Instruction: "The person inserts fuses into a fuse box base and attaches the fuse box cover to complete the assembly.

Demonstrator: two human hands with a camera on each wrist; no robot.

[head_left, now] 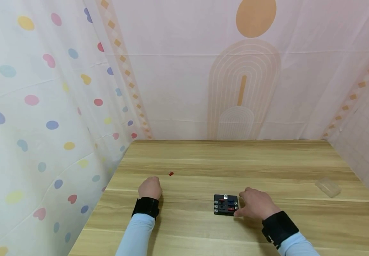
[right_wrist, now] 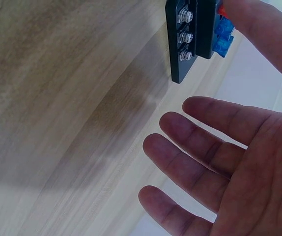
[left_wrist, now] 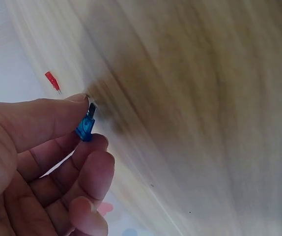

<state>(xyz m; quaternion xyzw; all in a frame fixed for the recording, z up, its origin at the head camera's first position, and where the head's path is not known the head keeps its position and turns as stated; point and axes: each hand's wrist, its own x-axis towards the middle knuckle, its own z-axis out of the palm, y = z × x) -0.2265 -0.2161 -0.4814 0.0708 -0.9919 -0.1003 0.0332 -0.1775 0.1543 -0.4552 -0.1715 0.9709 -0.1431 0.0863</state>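
My left hand (head_left: 150, 187) is over the left part of the table, and in the left wrist view its thumb and fingers pinch a blue blade fuse (left_wrist: 85, 127) with a metal prong showing. A red blade fuse (head_left: 171, 174) lies on the wood just beyond that hand. Toward the middle sits a black fuse block (head_left: 216, 198) with screw terminals along its edges and red and blue fuses plugged into it. My right hand (head_left: 257, 203) is at the block's right side, fingers spread and relaxed. In the right wrist view the thumb (right_wrist: 266, 32) overlaps the block's red fuse.
A clear plastic box (head_left: 328, 187) lies at the right of the wooden table (head_left: 235, 156). Patterned curtains (head_left: 178, 89) hang behind the table and along both sides.
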